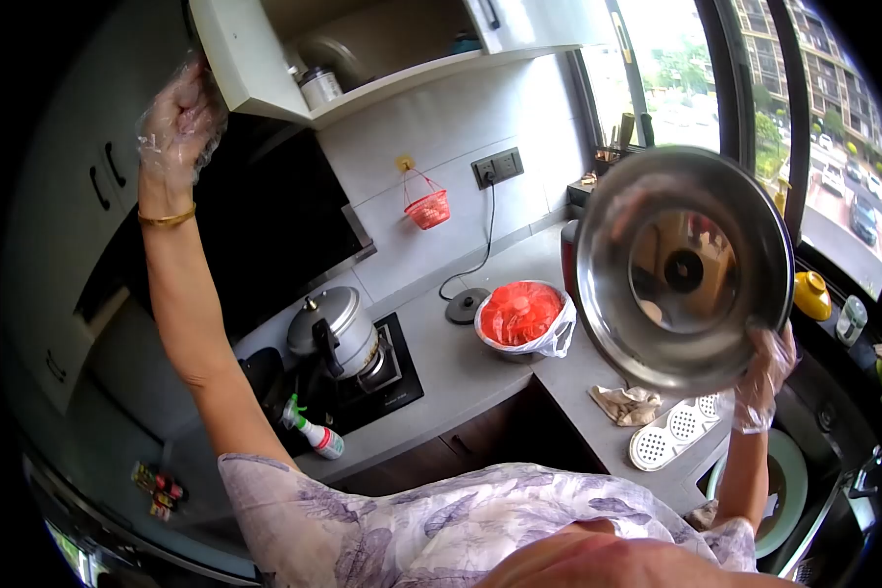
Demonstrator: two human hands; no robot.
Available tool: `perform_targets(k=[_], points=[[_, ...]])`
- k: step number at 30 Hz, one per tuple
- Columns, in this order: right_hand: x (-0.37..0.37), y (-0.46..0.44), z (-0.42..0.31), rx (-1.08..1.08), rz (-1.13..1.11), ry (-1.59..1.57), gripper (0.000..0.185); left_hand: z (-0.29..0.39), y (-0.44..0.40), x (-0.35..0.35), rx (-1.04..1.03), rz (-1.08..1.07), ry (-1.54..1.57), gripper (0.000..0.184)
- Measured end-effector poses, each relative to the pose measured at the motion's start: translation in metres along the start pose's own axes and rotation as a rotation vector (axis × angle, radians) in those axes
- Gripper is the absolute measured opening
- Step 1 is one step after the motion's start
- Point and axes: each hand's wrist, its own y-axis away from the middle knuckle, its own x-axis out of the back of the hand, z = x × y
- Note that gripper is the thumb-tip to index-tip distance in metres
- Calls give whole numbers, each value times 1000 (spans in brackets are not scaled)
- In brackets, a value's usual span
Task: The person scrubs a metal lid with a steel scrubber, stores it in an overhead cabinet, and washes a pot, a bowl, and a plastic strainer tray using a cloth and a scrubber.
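My left hand point(181, 120), in a clear plastic glove, is raised at the upper left with its fingers curled at the edge of the open white cabinet door point(250, 64). Part of those fingers is hidden. On the right, my right hand point(766, 380), gloved too, grips the rim of a large stainless steel basin point(612, 294). The basin is tilted up on its side above the counter, its hollow side facing me. Inside the open wall cabinet point(392, 78) stand a small jar point(319, 88) and a round, dish-like thing.
A pressure cooker point(331, 318) sits on the gas stove point(402, 377), a spray bottle point(316, 433) nearby. On the counter are a bowl with a red plastic bag point(521, 314), a cloth point(625, 404) and a white perforated rack point(657, 446). A green tub point(789, 480) stands at lower right.
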Motion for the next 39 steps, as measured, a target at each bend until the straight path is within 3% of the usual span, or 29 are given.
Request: perform_targets(k=[3,5,8,9,10,11,12,13,15,17,19,21,22,23,25,27,29,30,31,33,35,37,39], points=[[-45,-41,-37,-295,118,-330,27,7,7,10,-28,128,-13,7],[-67,-67,-50,-192,116,-359,28,11,7,24,-29,130,2,9],[-107,-107,-80,-69,125,-441,26,15,12,47,5,-164,26,21],[-116,-123,-83,170,139,-62,25,18,13,52,18,-305,30,26],[-130,-138,-97,196,148,80,24,18,17,52,39,-252,47,18],[-146,-153,-100,260,207,119,24,18,23,46,61,-199,60,10],[-160,-165,-114,194,220,225,26,19,27,38,76,-149,70,10],[-176,-180,-117,165,207,188,28,20,26,33,89,-101,79,16],[-211,-204,-133,293,274,262,33,15,21,34,103,-130,73,17],[-243,-230,-148,282,224,321,35,13,19,35,69,-125,60,17],[-280,-278,-113,694,217,223,24,11,12,50,44,-241,66,17],[-320,-301,-106,690,-67,-430,30,12,-1,57,15,-369,65,18],[-339,-313,-103,657,-195,-737,35,3,3,30,-87,-106,-3,21],[-363,-314,-122,694,34,-611,28,-5,7,3,-163,166,-94,25],[-398,-321,-152,988,620,39,21,7,-1,62,-50,-332,5,30],[-429,-342,-148,889,562,749,14,-15,16,20,-335,-115,-96,30],[-469,-353,-154,656,632,348,7,6,-2,61,-282,-361,-180,33],[-478,-362,-145,872,483,685,4,9,0,65,-252,-412,-222,34],[-494,-364,-147,998,678,681,8,12,2,69,-223,-464,-265,36],[-522,-370,-162,698,475,244,16,6,15,76,-354,-139,-390,32],[-543,-376,-164,697,441,232,13,0,26,79,-494,186,-509,28],[-559,-386,-168,699,419,216,17,1,28,87,-508,314,-631,28],[-534,-355,-180,834,415,277,36,0,27,96,-481,388,-729,29]])
